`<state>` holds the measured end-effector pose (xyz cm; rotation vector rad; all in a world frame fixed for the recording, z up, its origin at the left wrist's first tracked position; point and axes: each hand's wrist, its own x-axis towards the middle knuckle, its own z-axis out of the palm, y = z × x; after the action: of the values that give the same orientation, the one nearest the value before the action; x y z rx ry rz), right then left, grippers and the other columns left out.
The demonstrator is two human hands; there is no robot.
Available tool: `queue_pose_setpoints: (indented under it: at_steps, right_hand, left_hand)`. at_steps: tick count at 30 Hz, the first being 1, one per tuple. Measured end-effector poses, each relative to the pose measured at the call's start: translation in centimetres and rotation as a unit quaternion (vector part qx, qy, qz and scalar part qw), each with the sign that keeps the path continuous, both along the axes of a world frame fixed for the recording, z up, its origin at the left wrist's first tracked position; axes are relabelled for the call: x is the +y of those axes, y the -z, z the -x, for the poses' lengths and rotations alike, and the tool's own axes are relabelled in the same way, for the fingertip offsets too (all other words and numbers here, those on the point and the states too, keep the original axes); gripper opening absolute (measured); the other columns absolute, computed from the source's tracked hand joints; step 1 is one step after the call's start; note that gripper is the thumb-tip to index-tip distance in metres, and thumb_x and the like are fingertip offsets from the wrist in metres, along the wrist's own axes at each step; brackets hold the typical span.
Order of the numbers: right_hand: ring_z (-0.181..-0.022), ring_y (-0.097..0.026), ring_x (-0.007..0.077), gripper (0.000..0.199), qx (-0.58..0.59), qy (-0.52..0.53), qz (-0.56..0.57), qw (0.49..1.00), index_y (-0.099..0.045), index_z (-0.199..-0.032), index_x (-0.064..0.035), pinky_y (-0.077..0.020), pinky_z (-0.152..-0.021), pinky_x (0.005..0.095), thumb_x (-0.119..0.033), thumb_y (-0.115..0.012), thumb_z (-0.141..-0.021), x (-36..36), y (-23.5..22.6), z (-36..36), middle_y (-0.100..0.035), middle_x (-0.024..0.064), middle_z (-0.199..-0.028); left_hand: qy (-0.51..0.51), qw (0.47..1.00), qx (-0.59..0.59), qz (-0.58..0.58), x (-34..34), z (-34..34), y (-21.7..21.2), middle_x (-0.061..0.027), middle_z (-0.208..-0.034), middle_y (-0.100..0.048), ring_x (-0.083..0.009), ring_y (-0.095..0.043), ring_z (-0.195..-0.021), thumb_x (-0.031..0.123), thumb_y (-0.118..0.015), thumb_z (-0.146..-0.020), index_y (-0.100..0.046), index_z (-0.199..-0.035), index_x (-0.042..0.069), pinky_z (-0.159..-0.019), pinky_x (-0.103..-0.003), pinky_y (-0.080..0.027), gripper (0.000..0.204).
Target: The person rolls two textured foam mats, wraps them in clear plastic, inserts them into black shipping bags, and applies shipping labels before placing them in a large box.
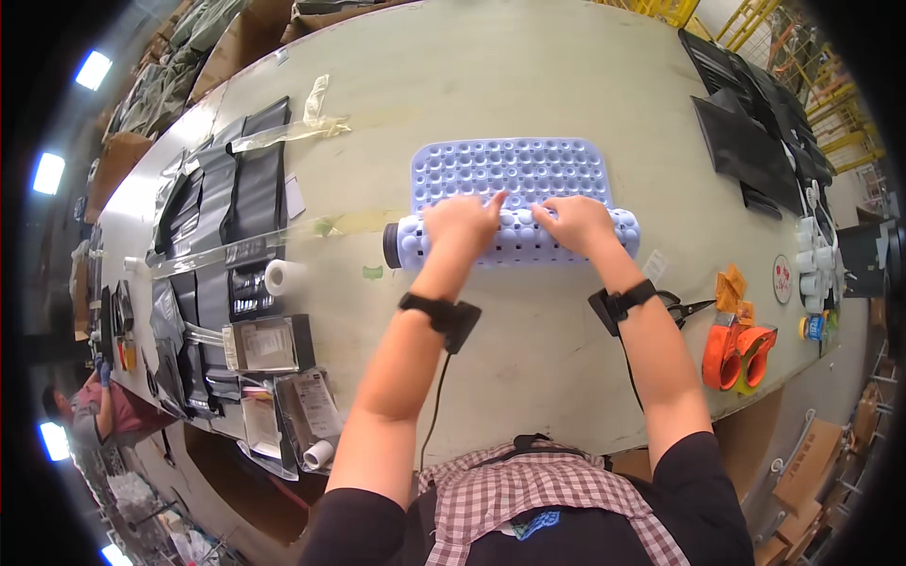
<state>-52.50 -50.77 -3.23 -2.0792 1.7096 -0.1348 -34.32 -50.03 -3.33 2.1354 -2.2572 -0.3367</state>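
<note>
"Where's the pale blue mat [510,170]?"
"On the table [510,358] before you, far part flat, near part rolled up."
"And your 2 hands?"
"Left hand [460,226] and right hand [578,224] both hold the roll, fingers [445,209] curled over it."
"Anything near?"
"Black scissors [689,307] beyond your right forearm, beside an orange tape dispenser [723,354]."

Mat [511,175] partly hidden, distant person [115,411] blurred
</note>
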Motion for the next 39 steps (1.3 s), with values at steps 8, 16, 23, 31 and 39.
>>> queue_pose_setpoints:
  at_steps: [8,16,23,31,39]
  right_hand:
    - [-0.062,-0.061,0.033,0.038,-0.045,-0.05,0.164,0.984,-0.064,-0.071,-0.0056,-0.0488,-0.062,0.0417,-0.041,-0.052,-0.079,7.4,2.7,-0.2,-0.062,0.0149,-0.063]
    - [-0.058,-0.059,0.0284,0.032,-0.12,-0.028,0.28,0.952,-0.059,-0.061,-0.0043,-0.0468,-0.058,0.0382,-0.031,-0.055,-0.077,17.1,2.6,0.1,-0.061,0.0154,-0.062]
    - [-0.067,-0.063,0.0318,0.028,-0.087,0.028,0.185,0.978,-0.064,-0.064,-0.0076,-0.0507,-0.062,0.0425,-0.026,-0.051,-0.081,8.2,3.1,-0.1,-0.063,0.0138,-0.067]
    - [-0.07,-0.06,0.0319,0.014,-0.224,-0.028,0.295,0.928,-0.061,-0.07,-0.0064,-0.0473,-0.061,0.0426,-0.017,-0.057,-0.078,9.8,1.7,0.3,-0.062,0.0125,-0.071]
    - [-0.118,-0.048,0.0251,0.01,-0.23,-0.187,0.185,0.937,-0.062,-0.084,-0.005,-0.0401,-0.096,0.0387,-0.004,-0.059,-0.075,26.7,0.7,9.4,-0.054,0.01,-0.124]
  left_hand:
    - [0.092,0.994,0.034,0.057,8.5,-4.9,2.3,-0.0128,-0.072,-0.065,-0.0335,-0.061,-0.071,0.041,-0.051,-0.086,-0.068,-0.077,0.009,-0.064,-0.044,-0.046,0.038]
    - [0.191,0.97,0.014,0.149,20.3,-6.4,-0.3,-0.011,-0.117,-0.059,-0.0297,-0.053,-0.11,0.054,-0.06,-0.077,-0.058,-0.118,0.013,-0.093,-0.049,-0.035,0.058]
    - [0.128,0.979,-0.05,0.151,18.7,-3.4,2.3,-0.0107,-0.139,-0.038,-0.0271,-0.033,-0.131,0.043,-0.085,-0.043,-0.032,-0.14,0.024,-0.103,-0.06,-0.02,0.112]
    - [0.205,0.973,0.019,0.107,11.8,-2.5,0.9,-0.0125,-0.099,-0.056,-0.031,-0.055,-0.091,0.026,-0.085,-0.043,-0.046,-0.129,0.021,-0.079,-0.045,-0.044,0.095]
    - [0.215,0.975,0.039,0.036,23.2,-1.5,0.4,-0.0184,-0.103,-0.054,-0.0346,-0.055,-0.089,0.027,-0.084,-0.04,-0.045,-0.131,0.019,-0.077,-0.043,-0.045,0.099]
